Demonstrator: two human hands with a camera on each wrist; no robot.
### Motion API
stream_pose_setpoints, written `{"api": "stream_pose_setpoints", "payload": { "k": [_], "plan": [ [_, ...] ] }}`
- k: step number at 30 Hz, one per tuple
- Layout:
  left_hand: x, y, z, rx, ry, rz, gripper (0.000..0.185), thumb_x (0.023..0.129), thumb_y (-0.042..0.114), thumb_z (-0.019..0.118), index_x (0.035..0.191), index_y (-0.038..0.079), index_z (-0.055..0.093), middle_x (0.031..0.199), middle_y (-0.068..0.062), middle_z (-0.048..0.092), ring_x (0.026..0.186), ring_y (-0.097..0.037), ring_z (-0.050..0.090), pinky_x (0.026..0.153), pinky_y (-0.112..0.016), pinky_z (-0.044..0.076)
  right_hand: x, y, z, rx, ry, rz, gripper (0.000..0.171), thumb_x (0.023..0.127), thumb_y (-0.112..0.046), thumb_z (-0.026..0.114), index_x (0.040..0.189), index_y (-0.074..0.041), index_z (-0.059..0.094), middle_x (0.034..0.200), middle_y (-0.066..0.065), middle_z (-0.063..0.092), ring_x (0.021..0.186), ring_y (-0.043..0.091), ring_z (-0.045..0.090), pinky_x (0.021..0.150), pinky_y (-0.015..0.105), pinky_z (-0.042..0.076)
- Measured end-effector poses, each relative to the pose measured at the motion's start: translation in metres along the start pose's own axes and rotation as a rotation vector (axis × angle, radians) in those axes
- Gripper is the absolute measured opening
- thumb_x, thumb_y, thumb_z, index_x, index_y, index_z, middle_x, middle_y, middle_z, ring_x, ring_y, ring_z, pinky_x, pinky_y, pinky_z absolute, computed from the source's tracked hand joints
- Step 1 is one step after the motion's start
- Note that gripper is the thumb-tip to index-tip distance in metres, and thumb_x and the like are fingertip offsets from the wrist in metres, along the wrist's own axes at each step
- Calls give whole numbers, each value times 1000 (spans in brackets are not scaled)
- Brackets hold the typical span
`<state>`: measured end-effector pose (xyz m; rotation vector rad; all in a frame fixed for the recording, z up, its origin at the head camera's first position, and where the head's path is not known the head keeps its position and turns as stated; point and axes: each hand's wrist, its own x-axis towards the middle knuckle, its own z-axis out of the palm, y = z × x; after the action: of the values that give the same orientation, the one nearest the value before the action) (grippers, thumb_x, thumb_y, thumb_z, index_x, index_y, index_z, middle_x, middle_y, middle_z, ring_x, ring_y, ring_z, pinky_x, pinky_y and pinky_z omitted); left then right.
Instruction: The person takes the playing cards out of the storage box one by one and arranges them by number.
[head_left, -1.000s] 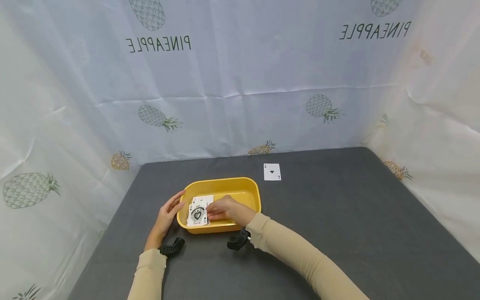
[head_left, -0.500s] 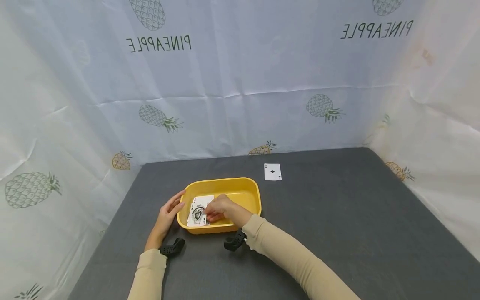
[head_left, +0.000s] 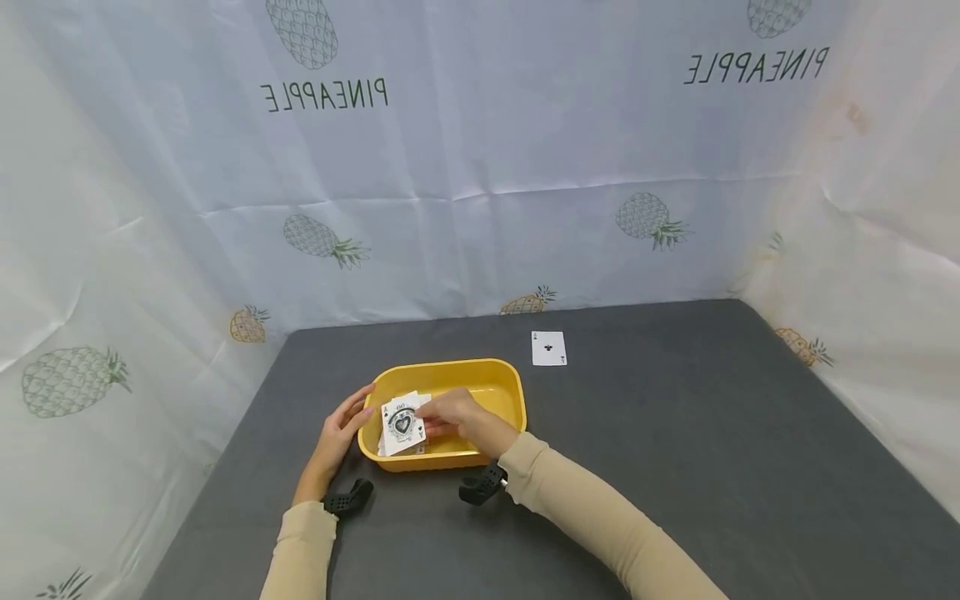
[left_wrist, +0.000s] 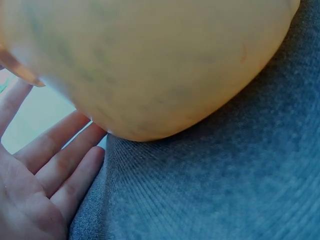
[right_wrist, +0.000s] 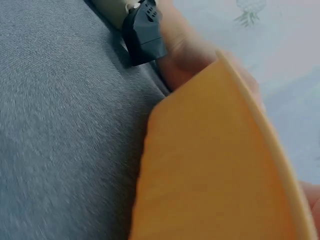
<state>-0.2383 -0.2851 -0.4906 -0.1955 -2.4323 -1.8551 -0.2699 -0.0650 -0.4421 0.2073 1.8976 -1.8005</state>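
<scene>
Pinching the top playing card (head_left: 402,426) by its right edge, the right hand (head_left: 459,414) holds it tilted above the small stack of cards (head_left: 411,445) that lies at the left end of the yellow tray (head_left: 495,377). That card is white, with a large black spade emblem ringed by a dark ornament and small corner marks, so it reads as the ace of spades. How many cards lie under it cannot be counted; only a few white edges show. One further card (head_left: 548,348), an ace of clubs, lies face up and alone on the dark grey worktop (head_left: 675,433), beyond the tray's far right corner and well apart from it. One tray is present, oblong with rounded corners. The left hand (head_left: 339,433) rests against the tray's outer left wall with its fingers (left_wrist: 60,150) straight and relaxed, grasping nothing. Two black wrist mounts, the left (head_left: 347,500) and the right (head_left: 482,485), sit at the cuffs of the beige sleeves. White sheets printed with pineapples wall in the worktop on three sides.
</scene>
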Motion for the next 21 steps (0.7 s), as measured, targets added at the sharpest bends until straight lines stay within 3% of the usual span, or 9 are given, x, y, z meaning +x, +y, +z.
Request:
{"api": "stream_pose_setpoints", "payload": {
  "k": [8, 16, 21],
  "plan": [
    [0, 1, 1, 5, 10, -49, 49, 99, 23, 52, 145, 7, 43, 108, 35, 56, 103, 17, 54, 87, -6, 44, -10, -14, -26, -15, -48, -39, 23, 82, -7, 74, 100, 8, 72, 58, -1, 62, 47, 5, 58, 48, 15, 49],
    [0, 2, 2, 13, 13, -48, 48, 100, 24, 52, 145, 7, 43, 109, 35, 55, 104, 17, 54, 87, -7, 43, -21, -30, -52, -56, -50, -48, 25, 83, -10, 74, 103, 5, 72, 63, -1, 65, 54, 7, 63, 53, 16, 52],
    [-1, 3, 3, 14, 14, -61, 49, 100, 26, 52, 145, 10, 43, 111, 34, 55, 105, 17, 53, 88, -6, 42, -30, -38, -75, -78, -75, -69, 23, 85, -10, 72, 104, 3, 71, 70, 0, 66, 60, 8, 62, 76, 27, 58]
  ]
}}
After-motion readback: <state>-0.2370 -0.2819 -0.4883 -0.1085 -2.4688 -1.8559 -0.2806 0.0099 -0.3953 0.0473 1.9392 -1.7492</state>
